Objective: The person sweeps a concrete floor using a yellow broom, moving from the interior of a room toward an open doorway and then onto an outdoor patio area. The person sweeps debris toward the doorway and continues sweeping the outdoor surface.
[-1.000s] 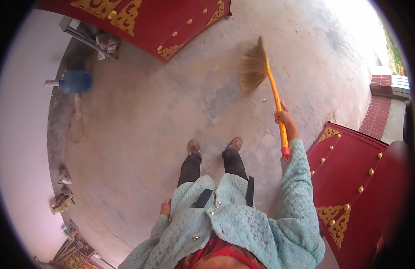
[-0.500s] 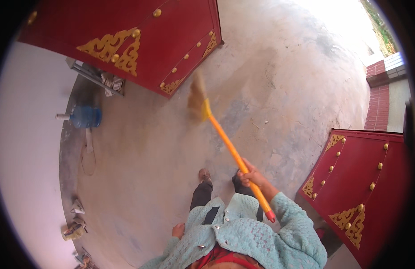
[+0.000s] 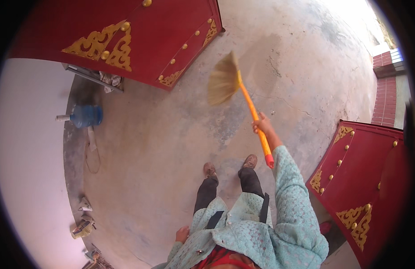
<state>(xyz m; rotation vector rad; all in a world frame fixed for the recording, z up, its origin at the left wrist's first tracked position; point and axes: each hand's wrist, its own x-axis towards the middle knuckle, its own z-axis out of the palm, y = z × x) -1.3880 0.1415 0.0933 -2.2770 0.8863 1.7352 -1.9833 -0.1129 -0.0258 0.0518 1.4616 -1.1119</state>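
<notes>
My right hand [image 3: 262,124] is closed round the orange handle of a broom [image 3: 248,100], a little above its red end cap. The arm reaches forward, and the broom's tan bristle fan [image 3: 224,81] spreads to the far left of the hand, over the concrete floor. I cannot tell whether the bristle tips touch the floor. My left hand [image 3: 182,234] hangs low beside the pale green knitted jacket, its fingers loosely curled with nothing seen in them.
A red door leaf [image 3: 171,27] with gold studs stands far left, another red leaf [image 3: 351,166] at right. By the white wall lie a blue water jug [image 3: 87,115] and small bags [image 3: 83,226]. My shoes [image 3: 248,161] stand on the concrete floor [image 3: 140,179].
My right hand has moved forward and slightly right with the broom. The bristle fan has swung right and shows sharper. Both shoes are now in sight; the left hand stays low.
</notes>
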